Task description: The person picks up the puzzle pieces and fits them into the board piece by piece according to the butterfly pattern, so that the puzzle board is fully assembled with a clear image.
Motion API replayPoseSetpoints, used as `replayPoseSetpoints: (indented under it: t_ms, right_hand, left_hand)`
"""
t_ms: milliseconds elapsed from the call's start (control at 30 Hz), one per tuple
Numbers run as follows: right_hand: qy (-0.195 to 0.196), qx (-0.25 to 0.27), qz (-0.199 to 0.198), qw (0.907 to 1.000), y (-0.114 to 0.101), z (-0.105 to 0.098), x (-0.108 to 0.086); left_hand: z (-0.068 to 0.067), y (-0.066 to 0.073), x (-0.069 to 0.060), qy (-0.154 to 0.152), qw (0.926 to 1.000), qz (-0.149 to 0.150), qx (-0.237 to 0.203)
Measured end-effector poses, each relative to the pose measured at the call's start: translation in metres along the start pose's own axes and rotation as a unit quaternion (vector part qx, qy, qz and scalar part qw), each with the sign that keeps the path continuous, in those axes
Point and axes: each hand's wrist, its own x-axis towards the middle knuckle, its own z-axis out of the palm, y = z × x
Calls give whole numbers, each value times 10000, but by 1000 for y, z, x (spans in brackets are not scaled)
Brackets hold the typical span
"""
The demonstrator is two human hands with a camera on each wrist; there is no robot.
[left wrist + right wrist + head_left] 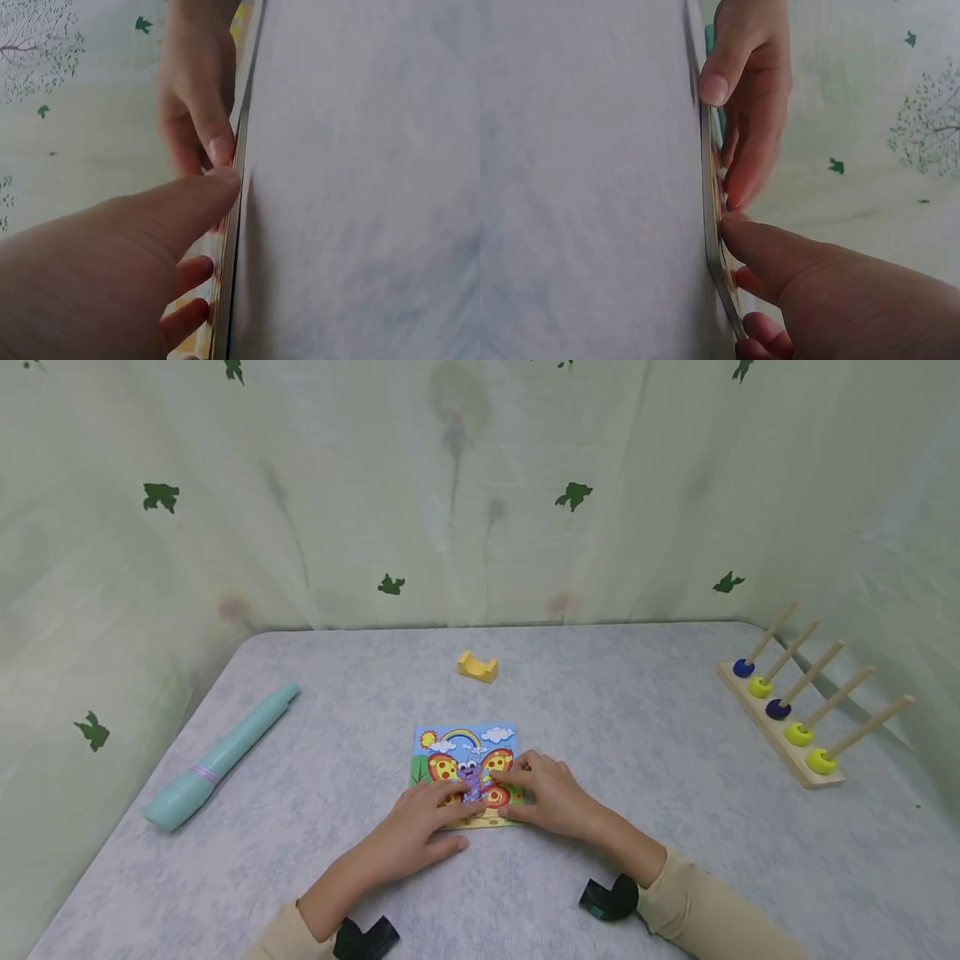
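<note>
A flat butterfly picture board [465, 745], which looks like a children's puzzle, lies on the table in the middle of the head view. Fingers of my left hand [408, 831] rest across its lower left part, while the thumb lies near the front edge. From the other side, my right hand [558, 800] touches the butterfly's right wing with its fingertips and thumb. Both wrist views look along the board's thin edge; the left thumb [199, 206] is at that edge, and the right thumb [769, 247] presses on top. The hands partly cover the picture.
Behind the board sits a small yellow curved block [477, 668]. A closed teal umbrella [232, 747] lies at the left. At the right stands a wooden peg rack [780, 735] with blue and yellow beads. A leaf-patterned curtain [480, 527] surrounds the table.
</note>
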Motion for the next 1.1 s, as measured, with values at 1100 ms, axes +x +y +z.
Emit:
replayPoseSetpoints:
  t_ms: [1100]
  right_hand:
    - [-879,-95,1395,9863,34,-32,-39]
  left_hand:
    - [5,-1,29,-726,9848,-1552,294]
